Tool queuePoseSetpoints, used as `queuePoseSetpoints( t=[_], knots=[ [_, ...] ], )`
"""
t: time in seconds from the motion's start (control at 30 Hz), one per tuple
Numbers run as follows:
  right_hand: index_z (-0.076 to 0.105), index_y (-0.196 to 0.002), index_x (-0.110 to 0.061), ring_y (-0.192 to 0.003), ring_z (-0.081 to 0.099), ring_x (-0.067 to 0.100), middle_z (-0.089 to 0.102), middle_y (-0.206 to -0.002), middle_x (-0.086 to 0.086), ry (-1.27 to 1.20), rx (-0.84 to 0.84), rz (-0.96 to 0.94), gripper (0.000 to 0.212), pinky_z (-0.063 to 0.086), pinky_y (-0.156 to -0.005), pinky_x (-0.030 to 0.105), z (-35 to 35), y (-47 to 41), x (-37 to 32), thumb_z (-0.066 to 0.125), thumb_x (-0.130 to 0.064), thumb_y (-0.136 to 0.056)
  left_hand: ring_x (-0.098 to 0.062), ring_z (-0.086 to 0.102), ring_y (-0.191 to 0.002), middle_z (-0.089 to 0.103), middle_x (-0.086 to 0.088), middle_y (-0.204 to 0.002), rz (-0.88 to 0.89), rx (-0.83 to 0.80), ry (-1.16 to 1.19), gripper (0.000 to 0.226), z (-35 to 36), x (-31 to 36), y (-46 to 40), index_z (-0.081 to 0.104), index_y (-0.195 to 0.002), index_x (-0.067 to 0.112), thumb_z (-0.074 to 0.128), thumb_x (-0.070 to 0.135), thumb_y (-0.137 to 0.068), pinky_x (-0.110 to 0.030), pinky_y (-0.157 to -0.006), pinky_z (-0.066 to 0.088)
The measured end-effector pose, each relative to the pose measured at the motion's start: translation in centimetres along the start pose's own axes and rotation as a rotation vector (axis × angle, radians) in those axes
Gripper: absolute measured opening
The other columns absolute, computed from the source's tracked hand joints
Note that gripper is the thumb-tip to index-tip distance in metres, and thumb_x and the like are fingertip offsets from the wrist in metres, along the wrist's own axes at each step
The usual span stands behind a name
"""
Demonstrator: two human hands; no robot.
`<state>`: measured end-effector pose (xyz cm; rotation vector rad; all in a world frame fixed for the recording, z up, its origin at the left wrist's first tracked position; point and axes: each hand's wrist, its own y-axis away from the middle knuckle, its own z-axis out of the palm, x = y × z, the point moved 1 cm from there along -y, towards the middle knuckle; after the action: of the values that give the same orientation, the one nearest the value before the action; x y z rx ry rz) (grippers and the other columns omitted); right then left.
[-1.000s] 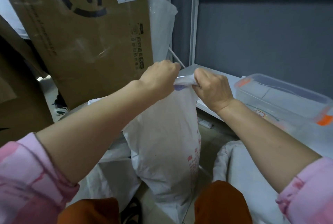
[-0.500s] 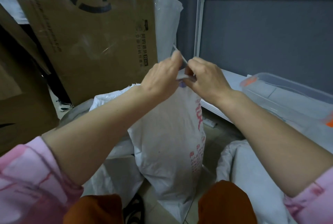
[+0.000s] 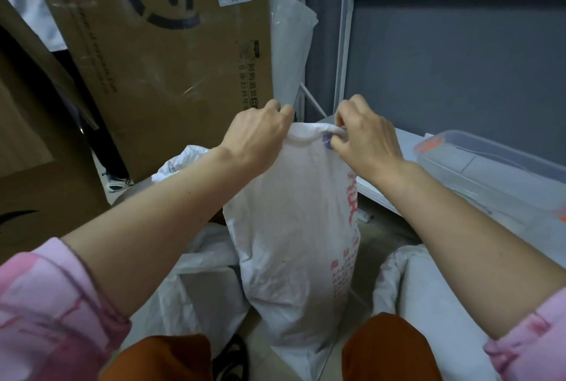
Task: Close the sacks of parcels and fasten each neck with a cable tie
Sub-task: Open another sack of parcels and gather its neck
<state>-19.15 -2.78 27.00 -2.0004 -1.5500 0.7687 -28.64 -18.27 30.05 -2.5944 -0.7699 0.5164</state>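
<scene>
A tall white woven sack (image 3: 291, 227) with red print down its right side stands upright on the floor between my knees. My left hand (image 3: 257, 135) grips the left part of its top edge. My right hand (image 3: 364, 138) pinches the right part of that edge, fingers curled over a purple mark on the fabric. The mouth of the sack is stretched flat between the two hands. No cable tie shows in the head view.
A big cardboard box (image 3: 159, 52) leans at the back left. Other white sacks lie at the left (image 3: 190, 285) and right (image 3: 428, 304). A clear plastic bin (image 3: 496, 172) with orange clips sits on a white shelf (image 3: 376, 193). A white rack frame (image 3: 343, 43) stands behind.
My hands were close together at the sack's neck; now they have moved apart and the top edge is spread wide between them.
</scene>
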Motion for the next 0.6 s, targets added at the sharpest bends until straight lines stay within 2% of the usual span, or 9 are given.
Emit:
queuePoseSetpoints(
  t=[0.07,0.13,0.2,0.23,0.27,0.33,0.47,0.53,0.6],
  knots=[
    [0.048,-0.088,-0.007,-0.064,0.051,0.033,0.048,-0.093,0.011,0.03,-0.016,-0.155,0.021,0.041,-0.05,0.037,-0.1,0.0,-0.9,0.066,-0.018,-0.083,-0.032,0.052,-0.065,0.054,-0.011,-0.094,0.043,0.058,-0.011,0.02,0.2,0.0,0.0,0.05,-0.107,0.008,0.05,0.003,-0.088,-0.036,-0.053,0.03],
    [0.052,-0.088,-0.005,-0.064,0.051,0.031,0.052,-0.089,0.012,0.029,0.005,-0.299,0.021,0.033,-0.047,0.032,-0.2,0.0,-1.9,0.068,-0.017,-0.081,-0.035,0.053,-0.056,0.054,-0.012,-0.078,0.134,0.148,0.017,0.017,0.6,0.1,0.2,0.053,-0.096,0.005,0.057,-0.001,-0.081,-0.033,-0.047,0.028],
    [0.053,-0.082,-0.005,-0.057,0.05,0.028,0.052,-0.079,0.011,0.043,0.093,-0.361,0.013,0.026,-0.046,0.027,-0.4,-0.3,-2.6,0.064,-0.013,-0.08,-0.033,0.049,-0.046,0.051,-0.01,-0.065,0.175,0.235,0.041,0.019,0.3,0.2,0.4,0.053,-0.084,0.004,0.063,-0.005,-0.071,-0.029,-0.042,0.025],
    [0.053,-0.079,-0.006,-0.053,0.048,0.028,0.051,-0.076,0.011,0.056,0.134,-0.372,0.009,0.023,-0.045,0.025,-0.5,-0.4,-2.8,0.06,-0.011,-0.08,-0.032,0.05,-0.049,0.051,-0.009,-0.066,0.151,0.232,0.074,0.018,0.4,0.2,0.3,0.052,-0.086,0.005,0.061,-0.003,-0.073,-0.03,-0.044,0.027],
    [0.052,-0.077,-0.006,-0.05,0.046,0.026,0.05,-0.074,0.011,0.068,0.17,-0.381,0.007,0.022,-0.044,0.024,-0.4,-0.5,-2.9,0.059,-0.008,-0.08,-0.032,0.053,-0.057,0.053,-0.007,-0.072,0.102,0.201,0.123,0.017,0.3,0.3,0.3,0.053,-0.091,0.007,0.057,0.0,-0.076,-0.032,-0.048,0.032],
    [0.05,-0.072,-0.006,-0.045,0.039,0.022,0.048,-0.071,0.011,0.114,0.219,-0.413,0.015,0.02,-0.043,0.022,0.0,-0.3,-2.9,0.061,-0.003,-0.081,-0.026,0.057,-0.072,0.059,-0.002,-0.083,-0.014,-0.002,0.287,0.02,-0.6,0.4,0.2,0.059,-0.098,0.014,0.056,0.009,-0.079,-0.034,-0.059,0.042],
    [0.05,-0.066,-0.008,-0.049,0.023,0.014,0.048,-0.067,0.009,0.22,0.283,-0.456,0.023,0.015,-0.044,0.021,0.8,0.6,-2.3,0.063,0.009,-0.075,-0.011,0.056,-0.065,0.067,-0.003,-0.077,-0.115,-0.488,0.662,0.016,-2.9,-0.6,-0.9,0.073,-0.089,0.016,0.071,0.028,-0.078,-0.026,-0.061,0.047],
    [0.05,-0.064,-0.008,-0.051,0.022,0.013,0.047,-0.066,0.008,0.222,0.274,-0.469,0.025,0.015,-0.044,0.021,0.7,0.8,-2.3,0.065,0.011,-0.072,-0.013,0.057,-0.067,0.071,-0.006,-0.081,-0.124,-0.566,0.697,0.015,-3.5,-1.2,-1.3,0.076,-0.089,0.017,0.076,0.025,-0.075,-0.032,-0.067,0.053],
    [0.049,-0.064,-0.007,-0.051,0.022,0.013,0.047,-0.067,0.009,0.222,0.231,-0.468,0.026,0.014,-0.044,0.021,0.7,0.8,-2.5,0.065,0.012,-0.071,-0.011,0.055,-0.062,0.066,-0.001,-0.071,-0.119,-0.556,0.645,0.015,-3.3,-1.1,-1.6,0.074,-0.086,0.017,0.08,0.02,-0.073,-0.027,-0.058,0.05]
  ],
)
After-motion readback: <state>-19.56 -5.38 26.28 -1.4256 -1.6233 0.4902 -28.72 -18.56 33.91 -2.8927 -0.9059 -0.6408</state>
